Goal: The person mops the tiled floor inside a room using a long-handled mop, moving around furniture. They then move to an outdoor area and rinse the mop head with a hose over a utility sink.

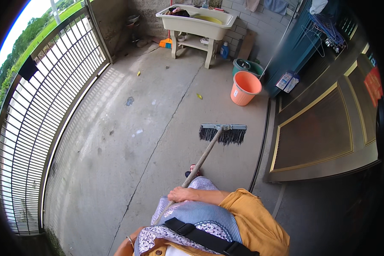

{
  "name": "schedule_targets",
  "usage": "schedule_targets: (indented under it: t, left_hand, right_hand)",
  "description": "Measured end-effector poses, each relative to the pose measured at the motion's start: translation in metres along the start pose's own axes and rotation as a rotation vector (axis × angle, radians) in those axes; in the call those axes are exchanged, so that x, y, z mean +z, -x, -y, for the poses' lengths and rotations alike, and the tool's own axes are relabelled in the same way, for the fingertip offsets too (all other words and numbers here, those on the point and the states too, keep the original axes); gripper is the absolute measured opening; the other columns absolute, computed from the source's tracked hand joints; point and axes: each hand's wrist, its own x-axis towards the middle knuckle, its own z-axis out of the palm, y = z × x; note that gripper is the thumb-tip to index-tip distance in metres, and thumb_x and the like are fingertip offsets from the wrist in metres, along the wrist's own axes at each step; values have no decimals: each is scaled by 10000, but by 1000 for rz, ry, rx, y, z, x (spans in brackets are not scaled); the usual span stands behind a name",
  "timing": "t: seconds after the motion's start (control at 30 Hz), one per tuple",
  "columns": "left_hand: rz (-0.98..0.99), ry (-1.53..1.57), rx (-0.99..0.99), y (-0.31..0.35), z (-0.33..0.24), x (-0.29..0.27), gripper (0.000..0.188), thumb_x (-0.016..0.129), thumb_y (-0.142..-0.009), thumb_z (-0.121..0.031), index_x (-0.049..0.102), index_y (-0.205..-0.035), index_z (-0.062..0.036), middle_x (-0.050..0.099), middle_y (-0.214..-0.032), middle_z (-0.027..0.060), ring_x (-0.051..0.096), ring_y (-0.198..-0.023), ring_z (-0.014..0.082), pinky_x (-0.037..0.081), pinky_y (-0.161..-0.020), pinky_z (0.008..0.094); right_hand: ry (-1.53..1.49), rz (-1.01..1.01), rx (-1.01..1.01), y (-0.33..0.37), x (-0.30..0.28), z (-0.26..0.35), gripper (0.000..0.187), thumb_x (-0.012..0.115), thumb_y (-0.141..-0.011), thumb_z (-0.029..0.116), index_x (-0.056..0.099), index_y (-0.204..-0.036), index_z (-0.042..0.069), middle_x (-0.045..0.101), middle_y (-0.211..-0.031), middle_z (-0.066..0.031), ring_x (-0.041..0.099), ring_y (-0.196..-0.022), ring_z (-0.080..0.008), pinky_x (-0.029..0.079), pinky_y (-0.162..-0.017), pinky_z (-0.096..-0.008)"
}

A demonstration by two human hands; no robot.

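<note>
My right hand (182,194) is wrapped around the pale wooden handle of a push broom (208,150), in front of my waist. The broom's wide grey head (223,127) with ragged black bristles is ahead of me, right of centre, over the concrete floor. At the lower left, my left hand (136,234) shows only in part beside a bracelet on the wrist. Its fingers are hidden behind the patterned apron, close to where the handle's near end passes out of sight. A shoe (193,171) peeks out beside the handle.
A barred metal gate (51,91) curves along the left. An orange bucket (245,88) stands ahead right, before green tubs (255,68). Farther back are a white sink (196,23) and an orange broom (166,42). A panelled door (315,128) is at right; yellow leaves (199,96) dot the floor.
</note>
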Motion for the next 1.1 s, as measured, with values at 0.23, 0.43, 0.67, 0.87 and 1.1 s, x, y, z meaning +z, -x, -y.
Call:
schedule_targets:
  t: [0.23,0.43,0.67,0.87,1.1]
  left_hand:
    - [-39,-209,55,-64,-149,-73,284,560,-717,-69,545,-990,9,578,-961,77,510,-850,114,407,-742,256]
    - [-126,-84,8,-122,-247,-118,272,573,-713,-73,546,-969,14,580,-923,69,512,-810,107,414,-710,252]
    - [-203,148,13,-184,-331,-160,259,588,-709,-78,548,-945,19,583,-878,59,515,-764,98,421,-672,247]
    - [-248,325,51,-232,-366,-216,250,600,-705,-82,550,-925,24,585,-840,51,517,-724,91,427,-639,244]
    - [-305,422,80,-303,-408,-330,241,615,-700,-87,552,-901,29,588,-796,41,519,-677,82,434,-601,239]
  right_hand:
    - [-49,222,90,-33,-89,-131,240,443,-741,195,561,-887,46,559,-927,-162,536,-882,-307,439,-715,-393]
    - [-18,178,119,-21,-207,-216,228,446,-747,199,527,-941,110,527,-951,-121,496,-937,-291,402,-739,-407]
    - [99,-292,131,-9,-293,-311,251,512,-656,107,497,-905,72,483,-955,-134,465,-926,-303,368,-765,-402]
    - [22,-733,323,-16,-354,-391,464,567,-631,122,452,-1075,49,365,-1121,-181,413,-1011,-337,364,-817,-390]
    - [-355,-399,436,-34,-395,-523,424,577,-671,193,485,-1039,4,544,-899,-183,530,-869,-290,419,-765,-343]
